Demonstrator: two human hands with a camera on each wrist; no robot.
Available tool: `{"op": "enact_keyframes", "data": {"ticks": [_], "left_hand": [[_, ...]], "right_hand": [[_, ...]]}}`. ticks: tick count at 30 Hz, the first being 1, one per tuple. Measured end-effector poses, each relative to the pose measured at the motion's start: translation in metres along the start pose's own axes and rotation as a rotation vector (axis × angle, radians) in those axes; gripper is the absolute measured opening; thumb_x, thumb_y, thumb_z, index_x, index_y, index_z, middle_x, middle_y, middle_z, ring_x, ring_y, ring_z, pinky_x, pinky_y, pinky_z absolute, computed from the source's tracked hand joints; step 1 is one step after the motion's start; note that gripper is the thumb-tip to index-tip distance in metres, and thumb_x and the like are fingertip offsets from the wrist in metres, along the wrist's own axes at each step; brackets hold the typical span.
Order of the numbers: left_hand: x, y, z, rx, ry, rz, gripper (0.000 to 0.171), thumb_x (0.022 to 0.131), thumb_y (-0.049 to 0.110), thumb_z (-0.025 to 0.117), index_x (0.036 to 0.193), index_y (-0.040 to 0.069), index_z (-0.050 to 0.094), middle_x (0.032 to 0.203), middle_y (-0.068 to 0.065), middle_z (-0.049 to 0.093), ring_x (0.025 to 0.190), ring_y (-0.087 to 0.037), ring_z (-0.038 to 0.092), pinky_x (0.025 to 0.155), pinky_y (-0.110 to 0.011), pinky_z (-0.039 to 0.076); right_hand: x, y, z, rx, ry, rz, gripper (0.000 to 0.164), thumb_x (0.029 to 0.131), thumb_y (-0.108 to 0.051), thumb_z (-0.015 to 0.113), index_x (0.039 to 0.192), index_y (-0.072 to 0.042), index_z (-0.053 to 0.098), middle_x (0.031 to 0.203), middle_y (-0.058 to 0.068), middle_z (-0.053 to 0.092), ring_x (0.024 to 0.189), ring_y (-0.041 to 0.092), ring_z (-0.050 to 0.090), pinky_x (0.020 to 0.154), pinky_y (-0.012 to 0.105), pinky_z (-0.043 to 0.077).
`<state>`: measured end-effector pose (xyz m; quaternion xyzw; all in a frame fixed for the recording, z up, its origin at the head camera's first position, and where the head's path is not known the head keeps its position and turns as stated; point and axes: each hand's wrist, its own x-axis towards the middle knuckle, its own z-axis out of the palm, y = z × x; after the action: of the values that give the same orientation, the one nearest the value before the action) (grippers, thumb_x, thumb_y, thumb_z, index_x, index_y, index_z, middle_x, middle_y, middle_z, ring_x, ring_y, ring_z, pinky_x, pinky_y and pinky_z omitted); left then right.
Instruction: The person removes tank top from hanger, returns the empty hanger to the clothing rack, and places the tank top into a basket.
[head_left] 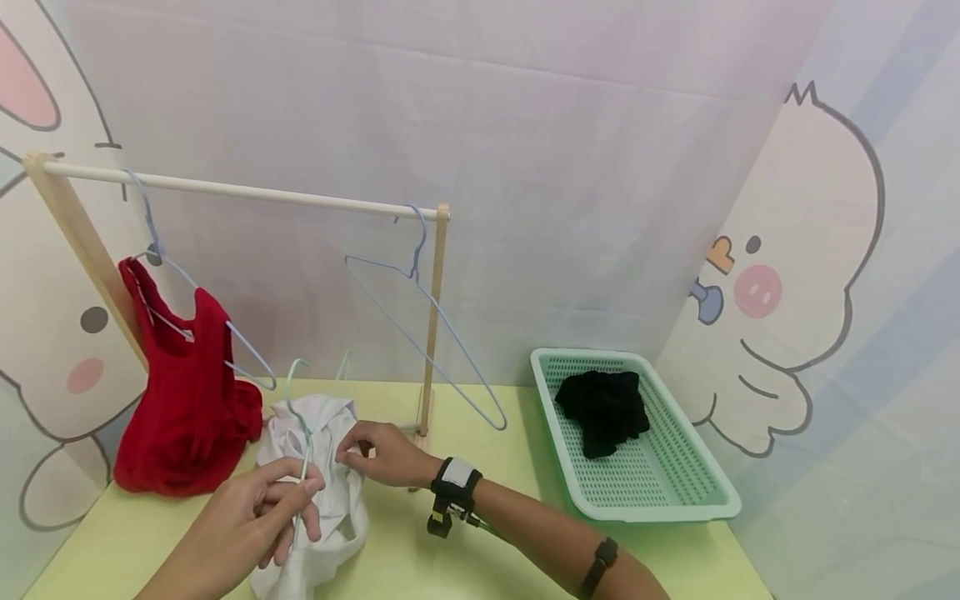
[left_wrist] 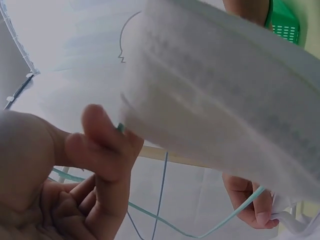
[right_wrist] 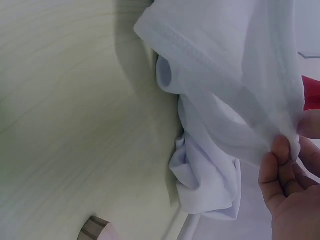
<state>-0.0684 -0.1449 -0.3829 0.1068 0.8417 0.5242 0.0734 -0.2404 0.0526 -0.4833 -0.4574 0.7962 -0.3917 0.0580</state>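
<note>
My left hand (head_left: 258, 517) pinches the wire of a mint-green hanger (head_left: 300, 410) between thumb and fingers, the hook pointing up. A crumpled white garment (head_left: 341, 504) lies on the table beneath and behind the hanger. In the right wrist view, my right hand (right_wrist: 295, 197) pinches that garment's stitched edge between thumb and fingertips, with the cloth pulled up above the table. The left wrist view shows a broad fold of white cloth (left_wrist: 200, 105) close in front of my left fingers, covering part of the hanger.
A wooden rack's rail (head_left: 262, 193) carries a blue hanger with a red garment (head_left: 183, 400) on the left and a bare blue hanger (head_left: 457, 337) on the right. On the table's right stands a green basket (head_left: 693, 467) holding a black garment (head_left: 603, 408).
</note>
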Motion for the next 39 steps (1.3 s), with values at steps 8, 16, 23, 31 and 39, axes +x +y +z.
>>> {"op": "enact_keyframes", "data": {"ticks": [8, 16, 23, 31, 39], "left_hand": [[0.007, -0.002, 0.000, 0.028, 0.050, -0.014, 0.042, 0.112, 0.033, 0.059, 0.132, -0.004, 0.059, 0.075, -0.001, 0.071, 0.053, -0.020, 0.059, 0.054, -0.030, 0.046], [0.012, 0.000, -0.001, 0.045, 0.086, 0.007, 0.037, 0.112, 0.035, 0.060, 0.126, 0.001, 0.062, 0.075, -0.001, 0.071, 0.053, -0.020, 0.060, 0.052, -0.031, 0.045], [0.014, 0.003, -0.002, 0.066, 0.159, 0.124, 0.020, 0.111, 0.024, 0.062, 0.117, 0.005, 0.066, 0.071, 0.005, 0.069, 0.049, -0.017, 0.059, 0.052, -0.031, 0.046], [0.017, 0.004, -0.004, 0.081, 0.165, 0.099, 0.020, 0.111, 0.026, 0.062, 0.115, 0.006, 0.066, 0.070, 0.004, 0.068, 0.051, -0.017, 0.060, 0.055, -0.030, 0.047], [0.021, 0.004, -0.005, 0.104, 0.177, 0.108, 0.022, 0.110, 0.023, 0.063, 0.119, 0.004, 0.068, 0.073, 0.006, 0.069, 0.051, -0.016, 0.060, 0.054, -0.030, 0.046]], "right_hand": [[-0.002, -0.004, 0.005, -0.054, -0.084, -0.063, 0.010, 0.104, -0.003, 0.068, 0.110, -0.002, 0.075, 0.096, 0.006, 0.068, 0.083, -0.004, 0.049, 0.080, 0.027, 0.057], [-0.009, -0.003, 0.015, -0.140, -0.227, -0.170, 0.010, 0.105, -0.008, 0.068, 0.111, -0.008, 0.076, 0.103, -0.001, 0.068, 0.088, -0.005, 0.050, 0.081, 0.015, 0.052], [-0.015, -0.008, 0.021, -0.138, -0.290, -0.197, 0.016, 0.102, -0.012, 0.075, 0.117, -0.008, 0.077, 0.111, 0.000, 0.071, 0.094, -0.005, 0.051, 0.086, 0.006, 0.044], [-0.025, -0.011, 0.023, -0.151, -0.482, -0.238, 0.027, 0.105, -0.016, 0.065, 0.130, -0.010, 0.074, 0.132, 0.002, 0.059, 0.116, -0.007, 0.048, 0.103, 0.008, 0.038], [-0.032, -0.017, 0.029, -0.144, -0.622, -0.217, 0.034, 0.103, -0.026, 0.070, 0.134, -0.013, 0.074, 0.134, 0.000, 0.050, 0.120, -0.007, 0.043, 0.103, 0.008, 0.035]]}}
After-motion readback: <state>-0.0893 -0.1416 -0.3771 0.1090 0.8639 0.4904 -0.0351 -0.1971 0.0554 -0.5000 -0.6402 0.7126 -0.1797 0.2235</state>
